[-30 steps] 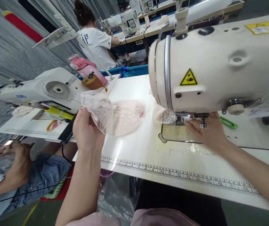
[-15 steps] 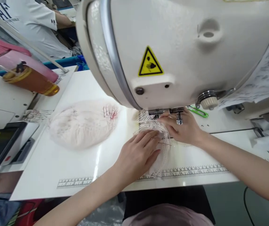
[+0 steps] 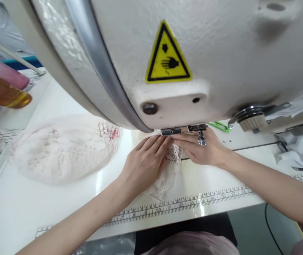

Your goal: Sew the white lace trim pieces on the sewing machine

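A strip of pale lace trim (image 3: 171, 170) on thin sheer fabric runs toward me from under the sewing machine head (image 3: 220, 71). My left hand (image 3: 147, 156) lies flat on it, fingers stretched out and side by side, pressing it to the table. My right hand (image 3: 207, 148) is at the lace's right edge, with its closed fingers on the trim beside the machine's foot area. Part of this hand is hidden behind the metal guide screw (image 3: 201, 140). The needle is out of sight under the head. Dark thread marks cross the lace.
A pile of sheer pale fabric (image 3: 61, 152) with red and dark threads lies left. A printed ruler (image 3: 172, 207) follows the front edge of the white table (image 3: 87, 205). A green clip-like tool (image 3: 220, 126) is behind my right hand; bottles (image 3: 3, 88) stand far left.
My view has come closer to the machine. My left hand has moved forward on the lace toward the foot and lies flatter. My right hand stays near the foot.
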`<state>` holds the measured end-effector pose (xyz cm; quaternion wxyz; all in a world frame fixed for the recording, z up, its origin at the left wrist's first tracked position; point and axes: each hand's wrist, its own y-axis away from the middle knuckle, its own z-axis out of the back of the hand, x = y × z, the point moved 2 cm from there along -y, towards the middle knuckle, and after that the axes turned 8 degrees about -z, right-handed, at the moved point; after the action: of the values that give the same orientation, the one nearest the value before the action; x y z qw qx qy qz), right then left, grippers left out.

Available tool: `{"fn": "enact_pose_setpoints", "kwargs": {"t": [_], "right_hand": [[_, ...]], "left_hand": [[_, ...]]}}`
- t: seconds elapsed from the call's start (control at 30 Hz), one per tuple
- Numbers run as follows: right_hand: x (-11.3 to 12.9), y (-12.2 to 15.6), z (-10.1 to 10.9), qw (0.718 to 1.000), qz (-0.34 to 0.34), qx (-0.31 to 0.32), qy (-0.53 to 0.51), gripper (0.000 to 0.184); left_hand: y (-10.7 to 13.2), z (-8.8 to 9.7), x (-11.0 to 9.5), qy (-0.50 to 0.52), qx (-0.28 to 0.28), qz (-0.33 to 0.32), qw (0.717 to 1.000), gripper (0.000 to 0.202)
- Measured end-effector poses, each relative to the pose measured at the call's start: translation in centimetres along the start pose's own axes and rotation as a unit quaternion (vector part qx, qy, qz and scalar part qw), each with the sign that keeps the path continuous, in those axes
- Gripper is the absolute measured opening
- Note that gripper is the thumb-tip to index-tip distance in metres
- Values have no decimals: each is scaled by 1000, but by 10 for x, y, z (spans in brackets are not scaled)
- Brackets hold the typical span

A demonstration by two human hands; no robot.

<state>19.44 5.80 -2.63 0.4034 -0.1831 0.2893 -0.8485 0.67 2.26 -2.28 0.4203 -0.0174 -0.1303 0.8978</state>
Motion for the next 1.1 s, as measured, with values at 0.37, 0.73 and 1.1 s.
{"fn": "enact_pose_setpoints", "kwargs": {"t": [0.37, 0.73, 1.1], "right_hand": [[2, 10, 1, 987, 11, 93, 128, 34], [0, 7, -4, 985, -73, 151, 48, 39], [-1, 4, -3, 985, -119, 128, -3, 31]], "left_hand": [[-2, -7, 17, 11, 9, -4, 1000, 42], [-1, -6, 18, 12, 4, -8, 1000, 41], [1, -8, 18, 26, 9, 3, 1000, 42]]}}
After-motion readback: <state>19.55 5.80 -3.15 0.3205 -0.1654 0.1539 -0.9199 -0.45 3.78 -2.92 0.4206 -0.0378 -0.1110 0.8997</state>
